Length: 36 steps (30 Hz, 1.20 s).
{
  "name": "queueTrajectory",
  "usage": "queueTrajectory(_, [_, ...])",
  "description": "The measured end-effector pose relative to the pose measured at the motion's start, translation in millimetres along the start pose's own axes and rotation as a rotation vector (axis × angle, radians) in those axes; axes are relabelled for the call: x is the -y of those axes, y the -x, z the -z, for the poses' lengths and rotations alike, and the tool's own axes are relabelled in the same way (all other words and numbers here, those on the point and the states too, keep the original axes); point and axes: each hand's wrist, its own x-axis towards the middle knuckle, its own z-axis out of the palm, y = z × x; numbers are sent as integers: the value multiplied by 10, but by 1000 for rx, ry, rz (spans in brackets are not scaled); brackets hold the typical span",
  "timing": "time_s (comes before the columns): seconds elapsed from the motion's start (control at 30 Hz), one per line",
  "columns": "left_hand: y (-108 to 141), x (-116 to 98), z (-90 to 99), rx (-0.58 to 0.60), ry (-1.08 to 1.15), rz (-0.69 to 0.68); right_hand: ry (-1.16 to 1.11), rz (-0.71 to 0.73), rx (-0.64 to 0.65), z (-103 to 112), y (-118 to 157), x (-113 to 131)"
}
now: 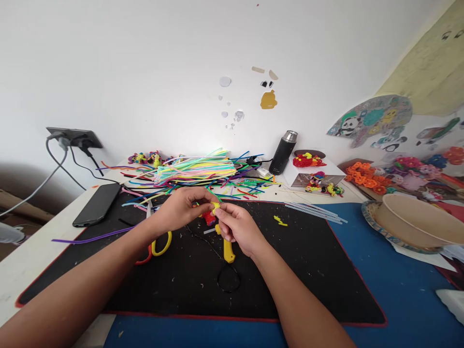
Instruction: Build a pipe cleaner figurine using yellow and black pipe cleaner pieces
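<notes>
My left hand (184, 208) and my right hand (239, 226) meet over the black mat (290, 275), pinching a small yellow fuzzy piece (216, 207) between their fingertips. A green stem sticks up beside it. Just below my left fingers is a red fuzzy piece (209, 219), partly hidden. Under my right hand lies a yellow-handled tool (228, 252) with a black cord loop. Scissors with a yellow and red handle (162, 244) rest beside my left wrist, partly covered by the forearm.
Behind the hands lies a pile of coloured pipe cleaners (195, 171). A phone (97, 205) is at left; a black flask (283, 152) stands at the back. Glue sticks (315, 211), a small yellow-green piece (280, 221) and a bowl (422, 220) are to the right.
</notes>
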Motion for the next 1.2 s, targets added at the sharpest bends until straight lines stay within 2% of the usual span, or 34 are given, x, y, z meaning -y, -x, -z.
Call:
queueTrajectory(0.37, [21,19,-33,-20,-10,-32,-4,9,-6,0,2,-23])
queueTrajectory(0.63, [36,108,-155,-55,-86,-38,-7,7,-43,6,-17,-50])
queueTrajectory(0.83, [31,132,-219,-89,88,106,-17,-2,-60,14,-17,-43])
queueTrajectory(1.03, [-25,166,-110,49,477,248,-52,-7,1,-12,1,-29])
queueTrajectory(1.2, [-42,95,12,95,573,288,-63,-6,30,-16,12,-24])
